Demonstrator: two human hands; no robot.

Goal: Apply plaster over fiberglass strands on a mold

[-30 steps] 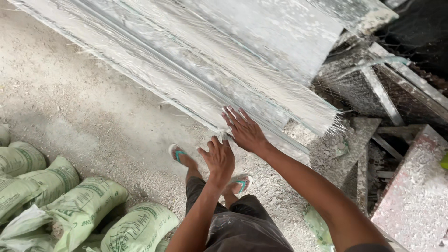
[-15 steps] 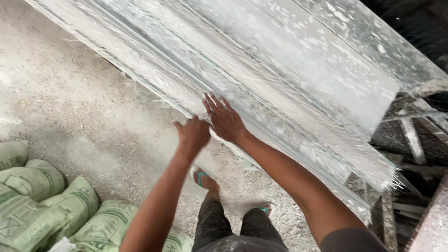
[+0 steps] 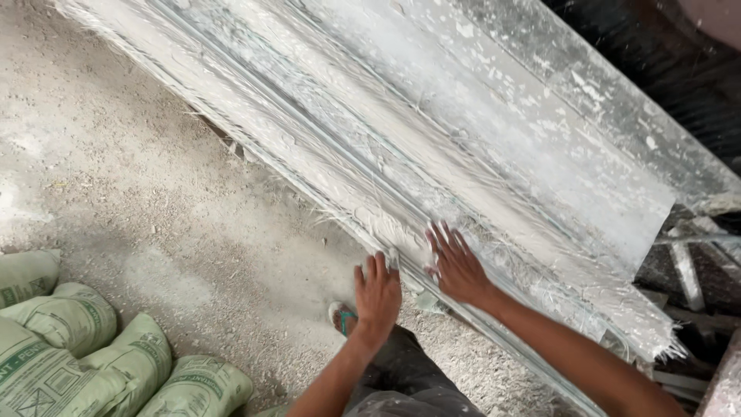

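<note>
Both hands lie flat with fingers spread, gripping nothing, the left hand (image 3: 377, 293) at the lower edge and the right hand (image 3: 457, 266) on the face of the long white plaster-coated moulding (image 3: 432, 147), which slants above the dusty floor (image 3: 139, 208), its fibrous edge ragged and untrimmed.

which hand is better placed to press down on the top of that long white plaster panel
Right. The right hand already lies flat on the plaster panel, fingers spread, while the left hand only reaches its lower edge, nearer the gritty floor.
</note>
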